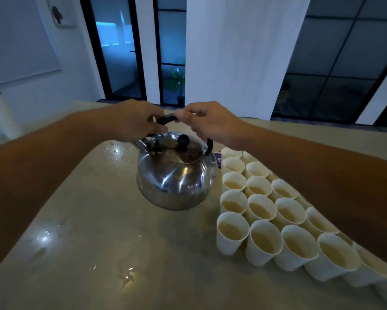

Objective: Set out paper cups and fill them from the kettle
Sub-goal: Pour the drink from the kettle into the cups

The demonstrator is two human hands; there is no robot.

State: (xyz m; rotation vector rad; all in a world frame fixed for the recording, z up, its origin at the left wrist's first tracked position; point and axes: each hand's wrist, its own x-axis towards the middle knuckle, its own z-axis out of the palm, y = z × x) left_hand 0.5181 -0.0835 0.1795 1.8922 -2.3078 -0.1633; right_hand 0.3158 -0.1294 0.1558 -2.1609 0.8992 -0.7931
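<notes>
Steel kettle [175, 179] (black handle) — both hands grip | cups [264, 211] filled

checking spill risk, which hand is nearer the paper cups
Right. The right hand holds the kettle handle on the side above the paper cups; the left hand grips its far side.

Both forearms are bare up to the frame edge (no sleeves, watch or rings show), and so are the hands: left hand [135, 120], right hand [207, 121].

Mid-frame, both hands, left [136, 121] and right [207, 123], gripped the black handle [166, 119] of a shiny steel kettle [175, 177]; filled white paper cups [264, 211] crowded the lower right.
</notes>
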